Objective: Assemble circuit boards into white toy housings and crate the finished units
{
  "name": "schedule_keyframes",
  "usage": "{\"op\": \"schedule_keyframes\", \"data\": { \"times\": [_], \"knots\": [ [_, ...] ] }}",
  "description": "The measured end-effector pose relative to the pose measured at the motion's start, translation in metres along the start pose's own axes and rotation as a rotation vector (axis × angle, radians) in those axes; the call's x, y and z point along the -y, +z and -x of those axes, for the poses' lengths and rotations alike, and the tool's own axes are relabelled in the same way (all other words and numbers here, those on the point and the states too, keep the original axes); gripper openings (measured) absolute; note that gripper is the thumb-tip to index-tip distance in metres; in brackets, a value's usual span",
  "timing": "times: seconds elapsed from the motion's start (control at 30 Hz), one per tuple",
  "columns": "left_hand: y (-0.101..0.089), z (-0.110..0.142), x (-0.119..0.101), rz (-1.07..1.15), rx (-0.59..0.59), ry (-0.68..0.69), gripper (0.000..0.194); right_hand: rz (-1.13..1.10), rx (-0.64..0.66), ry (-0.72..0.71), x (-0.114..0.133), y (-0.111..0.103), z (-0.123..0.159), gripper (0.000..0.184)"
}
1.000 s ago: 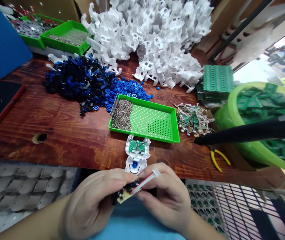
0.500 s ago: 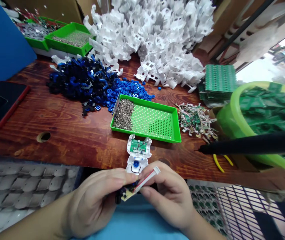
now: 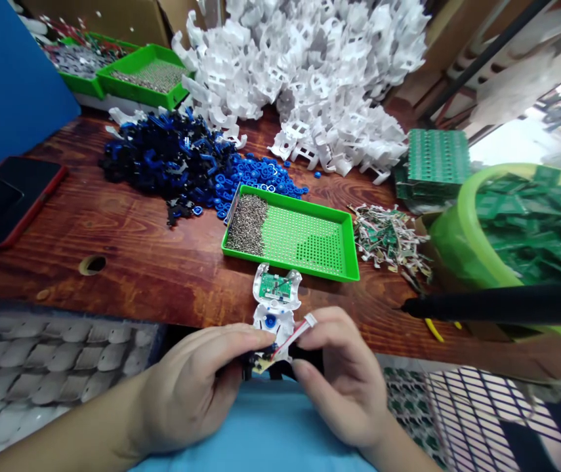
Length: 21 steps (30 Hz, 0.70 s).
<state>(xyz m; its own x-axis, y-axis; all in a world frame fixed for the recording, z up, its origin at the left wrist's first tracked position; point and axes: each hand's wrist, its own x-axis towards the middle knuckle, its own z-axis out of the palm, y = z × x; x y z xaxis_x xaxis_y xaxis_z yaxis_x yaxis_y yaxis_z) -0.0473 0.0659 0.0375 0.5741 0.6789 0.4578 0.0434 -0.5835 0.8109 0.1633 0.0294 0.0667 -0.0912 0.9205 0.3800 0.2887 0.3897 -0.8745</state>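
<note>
My left hand (image 3: 201,377) grips a small tan circuit board (image 3: 262,364) with dark parts on it, thumb and fingers closed about its left side. A red-and-white ribbon cable (image 3: 290,340) slants up from the board to a white plug (image 3: 310,320). Beside that plug is my right hand (image 3: 346,377), its thumb and curled forefinger apart, with nothing visibly pinched between them. Just beyond the hands lies a white plastic shell (image 3: 286,320) with a round blue button (image 3: 270,321) in it. Above it at the table edge sits another white shell holding a green circuit board (image 3: 275,286).
A green tray (image 3: 304,265) of small screws stands ahead. Behind are piles of blue-black parts (image 3: 162,151), blue buttons (image 3: 255,176) and white shells (image 3: 319,85). To the right are cable boards (image 3: 388,236), a green tub (image 3: 467,229) and a black pointed tool (image 3: 497,305) jutting in.
My right hand's thumb and forefinger have drawn away from the board, opening a gap. The board has moved slightly up and right in my left hand, toward the white shell.
</note>
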Motion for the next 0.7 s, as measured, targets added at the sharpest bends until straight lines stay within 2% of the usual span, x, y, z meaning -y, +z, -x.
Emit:
{"op": "schedule_keyframes", "data": {
  "times": [0.07,0.17,0.27,0.57,0.7],
  "knots": [
    [0.001,-0.002,0.0,-0.116,0.021,0.028,0.065,0.139,-0.04,-0.112,0.004,-0.003,0.002,0.024],
    [0.001,-0.004,0.0,-0.247,0.05,0.111,0.058,0.323,0.059,-0.207,0.013,-0.007,-0.001,0.024],
    [0.001,-0.003,-0.001,-0.313,0.083,0.171,0.057,0.438,0.136,-0.227,0.018,-0.007,-0.005,0.021],
    [0.004,-0.001,-0.003,-0.355,0.159,0.201,0.042,0.447,0.289,-0.224,0.023,-0.013,-0.016,0.014],
    [0.005,-0.004,-0.008,-0.325,0.182,0.13,0.039,0.477,0.323,-0.201,0.024,-0.013,-0.017,0.013]
  ]
}}
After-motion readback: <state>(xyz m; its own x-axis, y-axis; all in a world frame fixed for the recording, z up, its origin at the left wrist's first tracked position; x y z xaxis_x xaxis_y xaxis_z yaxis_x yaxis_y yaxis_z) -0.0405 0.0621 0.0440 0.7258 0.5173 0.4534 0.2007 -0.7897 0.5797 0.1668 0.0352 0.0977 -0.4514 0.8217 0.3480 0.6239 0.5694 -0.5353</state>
